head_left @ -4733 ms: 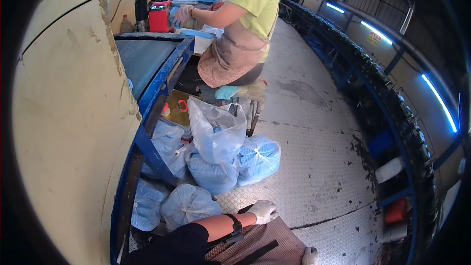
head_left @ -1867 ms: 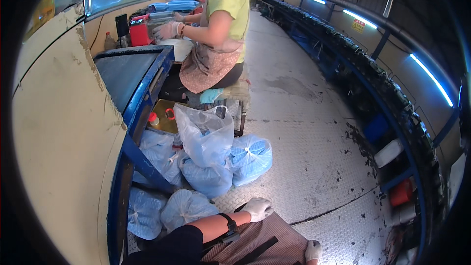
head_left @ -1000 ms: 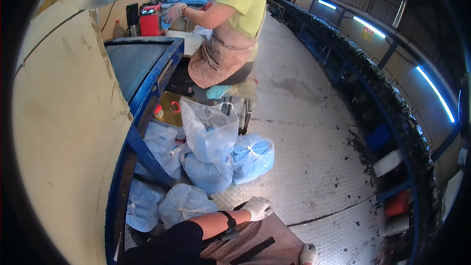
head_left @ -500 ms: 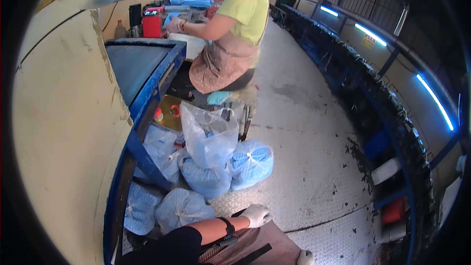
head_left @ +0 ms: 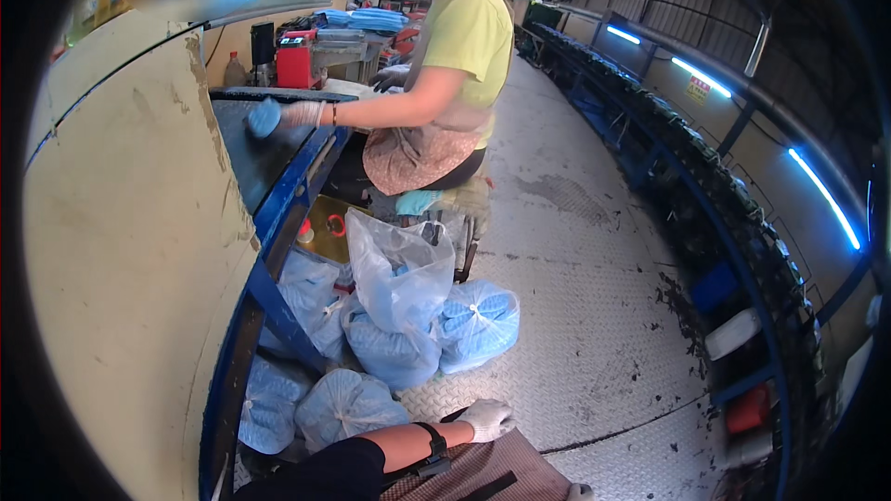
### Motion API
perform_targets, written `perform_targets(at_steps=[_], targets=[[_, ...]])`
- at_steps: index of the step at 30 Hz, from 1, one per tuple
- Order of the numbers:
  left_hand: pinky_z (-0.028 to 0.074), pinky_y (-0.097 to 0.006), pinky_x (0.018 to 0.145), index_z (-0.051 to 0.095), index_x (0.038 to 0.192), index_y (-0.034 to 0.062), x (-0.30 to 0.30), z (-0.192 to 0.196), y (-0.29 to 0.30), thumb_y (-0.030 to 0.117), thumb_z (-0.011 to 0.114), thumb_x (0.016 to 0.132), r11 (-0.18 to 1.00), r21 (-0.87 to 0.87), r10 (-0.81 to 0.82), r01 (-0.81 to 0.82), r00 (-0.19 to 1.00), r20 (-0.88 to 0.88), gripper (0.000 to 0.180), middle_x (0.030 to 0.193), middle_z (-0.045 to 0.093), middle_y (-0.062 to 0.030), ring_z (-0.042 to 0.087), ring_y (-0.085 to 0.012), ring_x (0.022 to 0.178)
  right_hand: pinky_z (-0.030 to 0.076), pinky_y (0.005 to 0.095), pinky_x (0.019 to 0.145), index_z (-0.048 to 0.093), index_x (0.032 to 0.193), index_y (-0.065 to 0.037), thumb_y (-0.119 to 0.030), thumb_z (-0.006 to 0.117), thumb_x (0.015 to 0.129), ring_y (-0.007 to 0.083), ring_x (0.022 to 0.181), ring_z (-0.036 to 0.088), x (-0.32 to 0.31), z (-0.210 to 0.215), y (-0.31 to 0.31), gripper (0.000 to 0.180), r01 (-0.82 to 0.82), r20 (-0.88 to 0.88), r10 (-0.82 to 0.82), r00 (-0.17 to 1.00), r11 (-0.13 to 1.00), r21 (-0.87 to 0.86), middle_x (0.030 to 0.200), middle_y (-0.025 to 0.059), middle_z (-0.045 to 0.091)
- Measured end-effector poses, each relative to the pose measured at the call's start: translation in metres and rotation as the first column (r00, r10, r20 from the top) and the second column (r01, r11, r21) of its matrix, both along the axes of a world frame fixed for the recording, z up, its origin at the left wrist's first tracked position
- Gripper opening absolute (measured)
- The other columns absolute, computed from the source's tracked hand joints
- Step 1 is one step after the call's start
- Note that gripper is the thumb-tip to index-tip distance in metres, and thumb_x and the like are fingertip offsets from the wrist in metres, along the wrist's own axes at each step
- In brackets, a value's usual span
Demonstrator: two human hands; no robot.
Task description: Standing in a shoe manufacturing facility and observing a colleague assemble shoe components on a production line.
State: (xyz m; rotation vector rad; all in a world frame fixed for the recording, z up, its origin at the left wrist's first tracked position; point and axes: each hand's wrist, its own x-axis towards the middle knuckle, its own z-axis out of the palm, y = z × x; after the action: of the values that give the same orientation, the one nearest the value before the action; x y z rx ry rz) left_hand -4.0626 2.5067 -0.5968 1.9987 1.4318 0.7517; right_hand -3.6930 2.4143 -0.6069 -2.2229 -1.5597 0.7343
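Note:
My left hand (head_left: 486,419), in a white work glove, rests on the brown checked apron (head_left: 501,471) over my lap, near the knee. Its fingers lie loosely over the cloth and nothing shows in them. A black strap with a small device (head_left: 433,450) circles my left wrist. Only a bit of my gloved right hand (head_left: 580,493) shows at the lower edge, beside the apron; its fingers are hidden. Left of my lap sits a tied clear bag of blue pieces (head_left: 343,408).
A co-worker (head_left: 464,46) sits ahead, holding a blue piece (head_left: 264,117) over the blue-framed belt table (head_left: 278,195). Several filled bags (head_left: 394,343) crowd the floor beside it. A cream panel (head_left: 121,223) stands at left; a long rack (head_left: 742,204) runs along the right.
The co-worker's gloved hand has swung left over the belt table with a blue piece. The view has tilted slightly up; my hands stay at my lap.

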Motion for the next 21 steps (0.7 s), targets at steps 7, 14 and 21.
perform_targets(at_steps=[7,14,21], targets=[[0.050,-0.045,0.083,0.064,0.087,0.0044,-0.001,-0.003,-0.007,0.031,0.051,0.093,1.000,-0.026,-0.014,0.014,1.000,-0.010,0.030,0.095,0.068,-0.0139,0.064,-0.0342,0.095,0.047,0.0478,0.096,0.065,0.118,0.003,-0.042,0.050,0.096,0.0448,0.109,0.061,-0.041,0.072,-0.011,0.053,0.057,-0.094,-0.061,0.994,0.998,-0.041,0.117,0.0287,0.065],[0.051,-0.049,0.083,0.065,0.088,0.0044,-0.004,0.029,-0.005,0.032,0.052,0.091,0.985,-0.159,-0.092,0.070,0.987,-0.135,0.030,0.096,0.067,-0.0169,0.064,-0.0375,0.093,0.049,0.0474,0.091,0.067,0.111,0.005,-0.042,0.053,0.092,0.0444,0.103,0.064,-0.022,0.041,-0.005,0.053,0.054,-0.058,-0.057,0.997,0.997,-0.064,0.109,0.0300,0.067],[0.049,-0.046,0.078,0.064,0.079,0.0049,0.001,0.003,0.000,0.023,0.052,0.088,0.996,0.089,0.024,-0.019,0.999,-0.048,0.023,0.082,0.065,-0.0168,0.062,-0.0369,0.083,0.053,0.0473,0.079,0.073,0.094,0.001,-0.032,0.057,0.083,0.0419,0.087,0.069,-0.016,0.020,0.002,0.039,0.065,0.084,-0.076,0.994,0.990,0.125,0.088,0.0290,0.069]])
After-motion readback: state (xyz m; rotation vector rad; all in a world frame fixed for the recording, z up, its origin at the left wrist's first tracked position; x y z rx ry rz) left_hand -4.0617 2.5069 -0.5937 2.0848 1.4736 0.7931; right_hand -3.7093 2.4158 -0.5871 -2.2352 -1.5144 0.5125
